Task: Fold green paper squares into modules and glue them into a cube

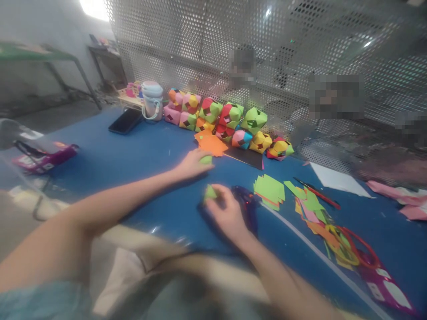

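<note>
In my right hand (228, 213), a small green folded paper piece (210, 192) is pinched between thumb and fingers. My left hand (191, 165) reaches farther across the blue table, its fingers closed on another green paper piece (206, 159), partly covered and blurred. Just beyond the left fingertips lie orange paper sheets (213, 144). A dark blue tool with a small red light (245, 198), perhaps a glue gun, lies against the far side of my right hand, partly hidden by it. Colourful folded paper balls (231, 114) are stacked along the table's back.
Green paper squares (269, 189), paper strips (312, 202), red-handled scissors (328, 198) and a purple packet (387, 284) lie to the right. A phone (124, 121) and white lidded container (152, 100) stand back left. A perforated metal screen (187, 40) rises behind the table.
</note>
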`<action>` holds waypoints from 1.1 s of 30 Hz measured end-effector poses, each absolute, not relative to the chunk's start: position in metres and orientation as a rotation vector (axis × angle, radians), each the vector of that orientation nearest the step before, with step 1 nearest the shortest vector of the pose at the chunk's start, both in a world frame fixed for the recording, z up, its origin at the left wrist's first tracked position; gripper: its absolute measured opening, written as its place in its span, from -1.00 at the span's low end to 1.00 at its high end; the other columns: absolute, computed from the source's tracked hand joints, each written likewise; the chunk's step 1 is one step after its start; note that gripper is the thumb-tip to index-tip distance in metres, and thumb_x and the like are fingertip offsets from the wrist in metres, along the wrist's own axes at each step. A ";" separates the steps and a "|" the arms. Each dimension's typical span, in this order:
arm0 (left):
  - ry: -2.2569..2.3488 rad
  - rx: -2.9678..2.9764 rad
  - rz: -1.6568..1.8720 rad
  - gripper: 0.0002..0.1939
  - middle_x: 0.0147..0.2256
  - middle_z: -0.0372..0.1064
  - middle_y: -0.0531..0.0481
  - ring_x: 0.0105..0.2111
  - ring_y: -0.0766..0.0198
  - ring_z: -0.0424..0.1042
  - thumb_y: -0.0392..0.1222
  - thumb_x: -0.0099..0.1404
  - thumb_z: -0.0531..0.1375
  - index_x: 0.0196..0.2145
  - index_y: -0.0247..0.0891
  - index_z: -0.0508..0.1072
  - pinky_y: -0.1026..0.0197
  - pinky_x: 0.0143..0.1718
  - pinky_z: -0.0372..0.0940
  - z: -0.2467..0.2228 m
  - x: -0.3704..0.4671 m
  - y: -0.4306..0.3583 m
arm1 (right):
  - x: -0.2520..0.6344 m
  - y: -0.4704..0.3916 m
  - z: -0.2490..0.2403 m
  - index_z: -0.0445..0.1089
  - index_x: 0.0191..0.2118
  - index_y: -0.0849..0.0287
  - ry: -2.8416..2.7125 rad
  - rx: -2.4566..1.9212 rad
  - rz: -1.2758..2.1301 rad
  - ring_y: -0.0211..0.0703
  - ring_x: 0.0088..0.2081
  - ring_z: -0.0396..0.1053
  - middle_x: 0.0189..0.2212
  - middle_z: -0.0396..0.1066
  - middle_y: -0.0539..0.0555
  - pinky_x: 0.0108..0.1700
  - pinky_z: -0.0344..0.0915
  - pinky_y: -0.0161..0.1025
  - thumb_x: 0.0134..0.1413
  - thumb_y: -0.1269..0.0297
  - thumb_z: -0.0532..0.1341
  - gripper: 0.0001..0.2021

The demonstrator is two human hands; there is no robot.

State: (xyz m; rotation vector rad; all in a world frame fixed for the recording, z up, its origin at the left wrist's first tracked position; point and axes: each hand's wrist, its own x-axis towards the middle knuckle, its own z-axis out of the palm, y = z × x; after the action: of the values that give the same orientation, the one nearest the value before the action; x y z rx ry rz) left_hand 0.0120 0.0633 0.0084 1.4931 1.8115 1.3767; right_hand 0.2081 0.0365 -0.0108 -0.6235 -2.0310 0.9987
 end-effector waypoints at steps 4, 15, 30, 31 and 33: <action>1.315 0.955 1.452 -0.53 -0.32 0.45 -0.10 -0.36 0.21 0.42 -0.12 -0.02 0.33 -0.11 -0.24 0.45 0.18 -0.31 0.28 0.032 0.010 0.038 | 0.212 0.038 -0.009 0.31 -0.04 0.14 -2.050 -0.584 0.860 -0.16 -0.17 0.44 -0.17 0.47 0.10 -0.11 0.40 -0.19 0.10 0.24 0.18 -0.71; 0.861 0.725 1.446 -0.57 -0.22 0.47 -0.11 -0.18 0.08 0.44 -0.03 -0.08 0.35 -0.22 -0.24 0.50 0.06 -0.10 0.30 0.041 0.025 0.017 | 0.218 0.048 0.002 0.25 0.07 0.08 -2.021 -0.502 0.536 -0.06 0.01 0.35 -0.05 0.39 0.16 0.05 0.32 -0.02 0.12 0.35 0.18 -0.63; 1.165 0.958 1.522 -0.57 -0.20 0.41 -0.10 -0.25 0.15 0.44 0.00 0.09 0.23 -0.11 -0.23 0.41 0.11 -0.21 0.33 0.035 0.002 0.028 | 0.211 0.045 -0.009 0.30 -0.01 0.14 -2.225 -0.506 0.644 -0.12 -0.05 0.38 -0.11 0.41 0.15 0.01 0.34 -0.13 0.15 0.31 0.14 -0.72; 1.331 1.101 1.486 -0.55 -0.18 0.40 -0.11 -0.21 0.14 0.43 -0.01 0.09 0.22 -0.07 -0.21 0.39 0.10 -0.18 0.33 0.033 -0.001 0.031 | 0.210 0.044 -0.009 0.30 -0.01 0.14 -2.228 -0.503 0.654 -0.12 -0.06 0.38 -0.11 0.41 0.15 0.00 0.34 -0.14 0.15 0.31 0.14 -0.73; 1.707 1.474 1.385 -0.54 -0.06 0.35 -0.14 -0.03 0.09 0.33 -0.06 0.07 0.25 -0.06 -0.20 0.41 0.06 0.02 0.24 0.028 -0.008 0.037 | 0.209 0.044 -0.010 0.31 -0.02 0.15 -2.237 -0.487 0.671 -0.13 -0.07 0.38 -0.12 0.42 0.15 -0.01 0.34 -0.15 0.14 0.31 0.14 -0.73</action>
State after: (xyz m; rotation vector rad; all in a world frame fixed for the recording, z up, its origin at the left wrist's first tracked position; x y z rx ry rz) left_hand -0.0085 0.0370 0.0277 1.4740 1.7073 1.3851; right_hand 0.2086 0.0436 -0.0105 -0.4865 -2.2369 0.6708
